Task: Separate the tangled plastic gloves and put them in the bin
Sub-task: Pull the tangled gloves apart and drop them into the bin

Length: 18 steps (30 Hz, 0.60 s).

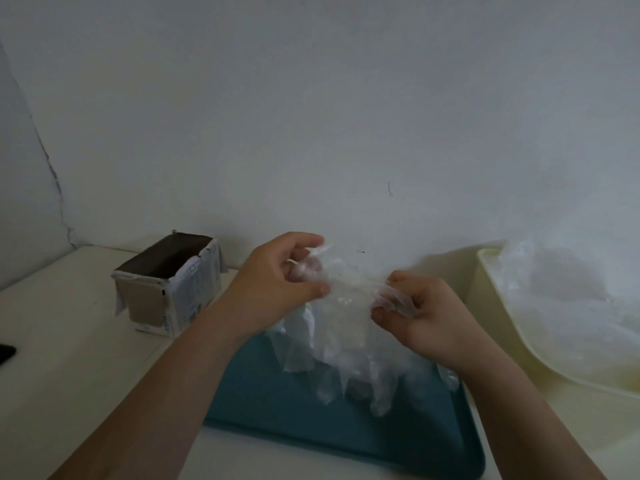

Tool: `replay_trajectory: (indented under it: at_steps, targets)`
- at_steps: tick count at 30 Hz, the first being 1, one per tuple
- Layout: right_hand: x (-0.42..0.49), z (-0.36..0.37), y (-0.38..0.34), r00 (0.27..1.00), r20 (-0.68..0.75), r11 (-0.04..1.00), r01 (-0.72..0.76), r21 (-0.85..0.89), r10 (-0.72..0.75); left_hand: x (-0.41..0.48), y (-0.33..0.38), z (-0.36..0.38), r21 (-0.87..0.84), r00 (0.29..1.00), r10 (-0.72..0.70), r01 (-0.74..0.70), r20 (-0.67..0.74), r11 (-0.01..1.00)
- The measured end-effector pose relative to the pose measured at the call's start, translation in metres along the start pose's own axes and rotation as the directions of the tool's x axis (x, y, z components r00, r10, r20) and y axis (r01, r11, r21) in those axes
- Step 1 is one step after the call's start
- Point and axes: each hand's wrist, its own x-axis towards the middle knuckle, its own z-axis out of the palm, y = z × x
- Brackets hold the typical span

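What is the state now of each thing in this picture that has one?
left hand, grips the tangled gloves
right hand, pinches the tangled gloves
tangled gloves, held up, hanging over the tray
tray, flat on the table
bin, open, loose gloves inside
box, upright, top open

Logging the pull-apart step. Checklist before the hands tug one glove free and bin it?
1. Left hand grips the glove clump: ok.
2. Right hand pinches the clump's other side: ok.
3. One glove isolated from the rest: cannot tell, the clear film is bunched.
4. Clump hangs over the teal tray, so drops land there: ok.
5. Cream bin open-topped on the right-hand side, some gloves already in it: ok.
6. Cardboard box off to the left, out of the path to the bin: ok.
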Motion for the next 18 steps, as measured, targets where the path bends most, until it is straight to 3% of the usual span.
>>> replay_trajectory:
  at_steps: [4, 6, 8, 11, 13, 18]
  targets:
    - [0.002, 0.0, 0.01, 0.993, -0.056, 0.982, -0.098, 0.16, 0.108, 0.009, -0.01, -0.006, -0.373, 0.979, -0.134, 0.067, -0.156, 0.925]
    - [0.002, 0.004, 0.013, 0.974, -0.112, 0.939, -0.153, 0.307, 0.195, 0.013, -0.015, 0.0, -0.687, 0.949, -0.289, 0.129, -0.123, 0.715]
    - [0.003, 0.008, 0.013, 0.943, -0.162, 0.861, -0.183, 0.475, 0.29, 0.013, -0.02, 0.009, -0.834, 0.924, -0.381, 0.242, 0.042, 0.495]
    - [0.004, 0.012, 0.009, 0.909, -0.12, 0.738, -0.242, 0.629, 0.4, 0.003, -0.024, 0.025, -0.762, 0.904, -0.347, 0.405, 0.25, 0.506]
    - [0.004, 0.013, 0.007, 0.916, -0.026, 0.708, -0.291, 0.644, 0.4, -0.002, -0.021, 0.033, -0.727, 0.907, -0.288, 0.418, 0.306, 0.544]
    - [0.004, 0.016, 0.008, 0.874, -0.05, 0.617, -0.298, 0.729, 0.482, 0.004, -0.023, 0.031, -0.675, 0.929, -0.358, 0.326, 0.097, 0.662]
